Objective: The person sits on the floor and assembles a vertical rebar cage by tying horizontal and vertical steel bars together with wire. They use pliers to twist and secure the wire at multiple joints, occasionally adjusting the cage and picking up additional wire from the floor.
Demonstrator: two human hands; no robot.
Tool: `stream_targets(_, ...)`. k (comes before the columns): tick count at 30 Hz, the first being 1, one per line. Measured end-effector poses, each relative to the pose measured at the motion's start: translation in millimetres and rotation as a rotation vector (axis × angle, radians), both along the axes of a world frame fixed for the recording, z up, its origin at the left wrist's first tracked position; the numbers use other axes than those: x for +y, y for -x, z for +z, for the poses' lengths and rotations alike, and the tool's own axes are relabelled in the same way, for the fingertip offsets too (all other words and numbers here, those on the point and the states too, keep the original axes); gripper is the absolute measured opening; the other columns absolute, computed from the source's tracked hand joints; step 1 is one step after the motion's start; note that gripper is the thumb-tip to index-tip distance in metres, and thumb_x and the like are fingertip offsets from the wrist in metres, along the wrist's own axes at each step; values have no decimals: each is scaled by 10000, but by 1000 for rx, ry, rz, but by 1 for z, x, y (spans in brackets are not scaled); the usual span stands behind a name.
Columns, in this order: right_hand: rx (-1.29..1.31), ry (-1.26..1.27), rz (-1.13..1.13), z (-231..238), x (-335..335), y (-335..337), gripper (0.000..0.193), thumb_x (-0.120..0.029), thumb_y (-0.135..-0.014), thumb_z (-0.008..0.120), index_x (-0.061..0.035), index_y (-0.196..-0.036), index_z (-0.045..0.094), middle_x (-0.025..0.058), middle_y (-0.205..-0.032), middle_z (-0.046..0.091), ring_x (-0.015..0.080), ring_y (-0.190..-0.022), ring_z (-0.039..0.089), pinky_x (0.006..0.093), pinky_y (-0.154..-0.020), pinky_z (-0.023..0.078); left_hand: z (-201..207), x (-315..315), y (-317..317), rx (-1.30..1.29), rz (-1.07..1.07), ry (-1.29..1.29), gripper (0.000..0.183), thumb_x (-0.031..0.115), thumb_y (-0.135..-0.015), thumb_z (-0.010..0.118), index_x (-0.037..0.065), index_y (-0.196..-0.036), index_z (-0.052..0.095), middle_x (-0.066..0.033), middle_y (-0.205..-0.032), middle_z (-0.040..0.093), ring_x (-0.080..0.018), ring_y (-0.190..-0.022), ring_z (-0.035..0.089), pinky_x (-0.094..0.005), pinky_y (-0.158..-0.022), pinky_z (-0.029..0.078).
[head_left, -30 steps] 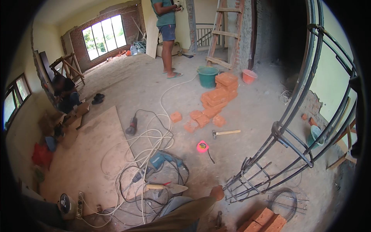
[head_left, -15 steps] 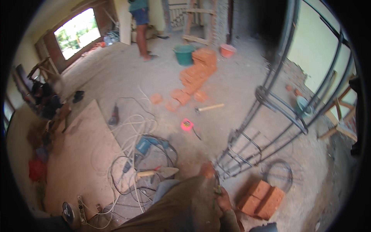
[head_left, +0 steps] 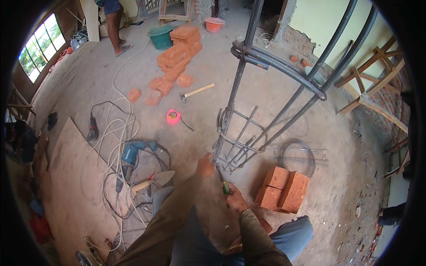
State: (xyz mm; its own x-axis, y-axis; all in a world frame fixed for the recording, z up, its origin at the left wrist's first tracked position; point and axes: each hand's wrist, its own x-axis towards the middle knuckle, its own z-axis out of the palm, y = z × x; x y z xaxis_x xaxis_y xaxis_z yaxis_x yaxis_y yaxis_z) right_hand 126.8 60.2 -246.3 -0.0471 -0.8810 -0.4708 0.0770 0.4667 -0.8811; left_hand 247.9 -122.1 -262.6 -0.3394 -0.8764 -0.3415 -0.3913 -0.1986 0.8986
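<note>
Right hand wrapped round green-handled tool, angled toward foot of cage | left hand at cage foot, probably steadying it, grip unclear | bricks right of cage foot, perhaps for reach

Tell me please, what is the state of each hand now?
Left hand: at the lower end of the steel cage; grip cannot be told.
Right hand: closed, holding a green-handled tool.
</note>
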Motion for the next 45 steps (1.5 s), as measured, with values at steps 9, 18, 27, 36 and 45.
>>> stream_targets(9,-77,38,-36,-1,2,0,563,36,-783,685,-59,-1320,543,37,-1124,628,157,-1029,570,308,-872,476,-13,-3,-5,-11,-55,46,416,-91,-762,548,-39,-1173,585,-237,-786,679,-297,-593,692,-417,-532,526)
stream_targets(18,-62,-13,-46,22,-6,5,563,68,-764,546,-75,-1308,572,-15,-978,582,99,-783,530,251,-663,442,-11,-3,-5,-11,-53,8,418,-86,-789,546,-26,-1202,575,-221,-757,671,-267,-570,674,-392,-527,518)
stream_targets(27,-55,-56,-49,5,-10,7,507,45,-791,535,-89,-1277,585,16,-916,571,108,-712,533,263,-634,452,0,-1,-4,24,-24,-65,401,-108,-806,526,-29,-1196,572,-201,-767,666,-230,-577,660,-369,-490,519)
stream_targets(36,-454,-153,-136,-26,-9,-3,397,-346,-1002,550,-48,-1258,490,86,-970,604,191,-841,601,356,-732,504,1,8,2,9,148,-201,381,145,-816,674,-100,-1095,586,-171,-791,659,-230,-617,655,-378,-512,525)
stream_targets(45,-982,-188,-167,-33,-6,-14,547,-596,-979,449,-113,-1224,527,65,-999,595,179,-865,583,344,-711,491,-49,42,28,336,223,-961,371,414,-884,626,62,-1000,639,-86,-899,659,-214,-850,626,-411,-749,477)
